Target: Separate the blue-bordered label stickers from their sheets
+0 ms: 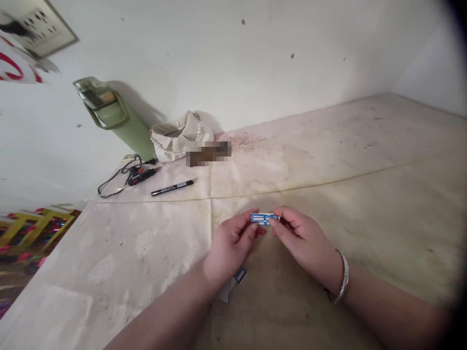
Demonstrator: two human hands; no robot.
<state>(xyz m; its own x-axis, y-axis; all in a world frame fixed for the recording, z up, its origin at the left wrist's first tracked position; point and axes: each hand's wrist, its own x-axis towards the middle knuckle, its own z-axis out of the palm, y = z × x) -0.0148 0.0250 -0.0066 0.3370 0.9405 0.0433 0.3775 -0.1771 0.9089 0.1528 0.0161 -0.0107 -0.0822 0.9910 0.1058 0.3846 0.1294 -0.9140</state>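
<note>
A small white strip with blue-outlined boxes (260, 218), like a folded piece of label paper, is held level above the table between both hands. My left hand (233, 238) pinches its left end between thumb and fingers. At the right end, the thumb and fingers of my right hand (297, 233) close on it too; a silver bracelet circles that wrist. Beneath my left wrist lie more white pieces with blue outlines (240, 275), partly hidden by the arm.
A black marker (172, 188) lies beyond my left hand. Behind it are a corded black glue gun (140, 176), a green bottle (131, 131), a cream bag with pearls (175, 138) and a blurred-out brown object (207, 154). The wall (255, 63) bounds the cloth-covered table (146, 272).
</note>
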